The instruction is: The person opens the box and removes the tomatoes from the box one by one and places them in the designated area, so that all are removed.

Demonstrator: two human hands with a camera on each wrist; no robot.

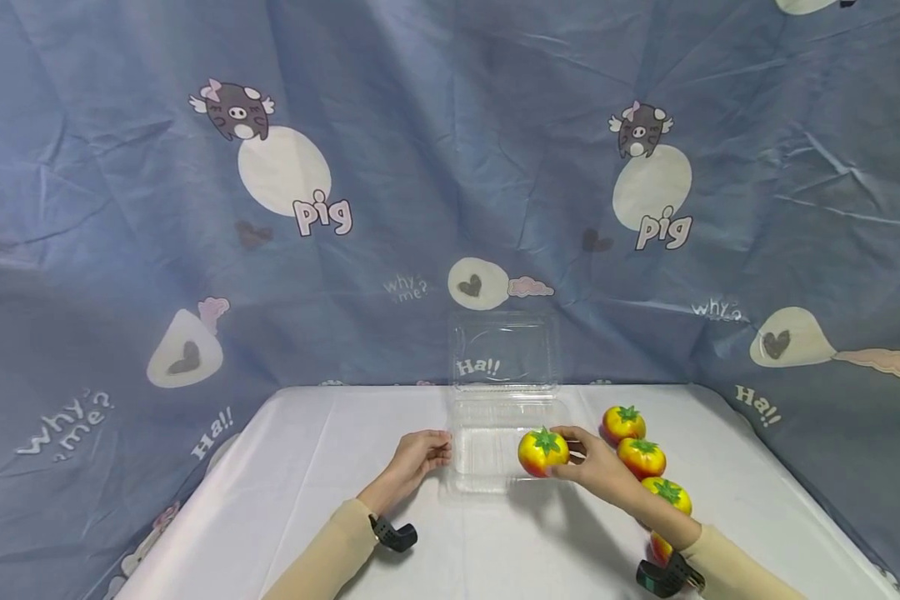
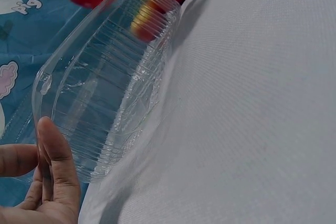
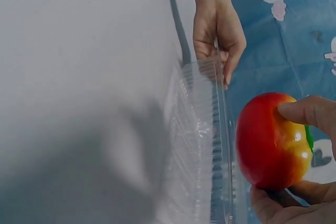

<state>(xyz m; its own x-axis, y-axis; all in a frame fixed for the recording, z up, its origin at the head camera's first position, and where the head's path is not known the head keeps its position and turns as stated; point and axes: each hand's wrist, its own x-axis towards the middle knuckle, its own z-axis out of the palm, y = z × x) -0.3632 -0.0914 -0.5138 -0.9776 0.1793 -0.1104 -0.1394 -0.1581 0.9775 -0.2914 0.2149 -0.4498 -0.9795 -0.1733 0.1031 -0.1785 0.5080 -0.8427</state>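
In the head view a clear plastic clamshell box (image 1: 487,454) stands on the white table with its lid (image 1: 504,354) raised at the back. My left hand (image 1: 416,458) is at the box's left side; in the left wrist view its thumb and fingers pinch the rim of the box (image 2: 100,93). With thumb and fingers my right hand (image 1: 596,467) grips a shiny red-and-yellow fruit (image 1: 543,452) with a green leafy top. This fruit (image 3: 273,140) is held above the right part of the box, beside its rim in the right wrist view.
Several similar fruits, such as the farthest one (image 1: 623,424), lie in a row on the right of the white table (image 1: 330,442). My right forearm partly covers the nearer ones. A blue printed cloth (image 1: 420,167) hangs behind the table.
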